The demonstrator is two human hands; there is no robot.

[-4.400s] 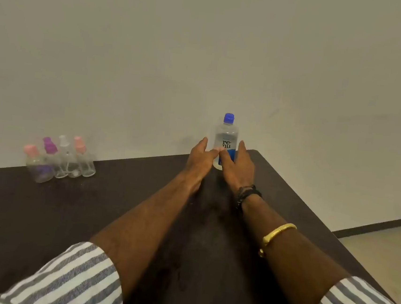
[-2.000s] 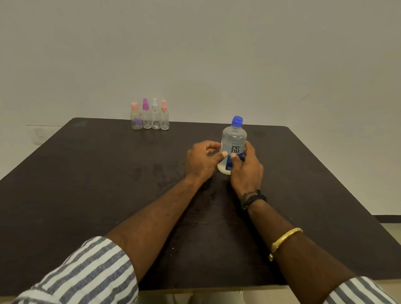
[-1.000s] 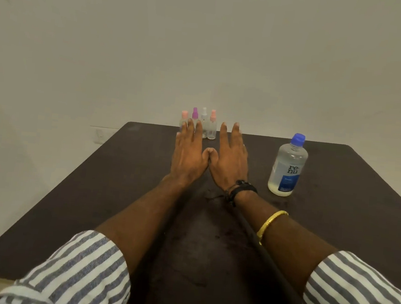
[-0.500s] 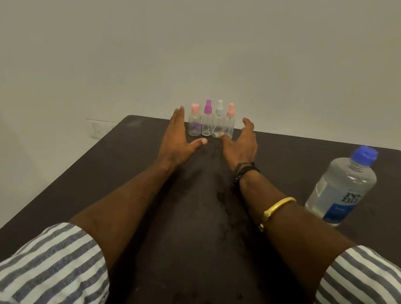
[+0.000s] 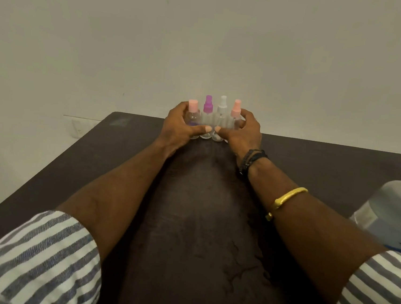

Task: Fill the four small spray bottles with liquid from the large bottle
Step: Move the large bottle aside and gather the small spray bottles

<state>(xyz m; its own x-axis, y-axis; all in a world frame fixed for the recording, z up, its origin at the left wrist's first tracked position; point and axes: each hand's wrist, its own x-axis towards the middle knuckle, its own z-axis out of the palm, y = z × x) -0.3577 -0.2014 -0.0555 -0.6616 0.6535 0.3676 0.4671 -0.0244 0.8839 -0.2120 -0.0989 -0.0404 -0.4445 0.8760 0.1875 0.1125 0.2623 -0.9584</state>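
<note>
Several small clear spray bottles (image 5: 212,121) stand upright in a row at the table's far edge, capped pink, purple, white and pink. My left hand (image 5: 179,127) wraps the row's left end and my right hand (image 5: 241,133) wraps its right end; the thumbs nearly meet in front of the bottles. Both hands together clasp the row. The large clear bottle (image 5: 394,214) with a blue label stands at the right edge of view, partly cut off, well apart from either hand.
The dark brown table (image 5: 101,157) runs up to a plain pale wall (image 5: 205,42). A wall socket (image 5: 77,127) shows past the table's left edge. My arms in striped sleeves stretch across the middle of the table.
Both hands have moved forward from just short of the small bottles and closed around the row from its two ends. The view has shifted, pushing the large bottle farther toward the right edge.
</note>
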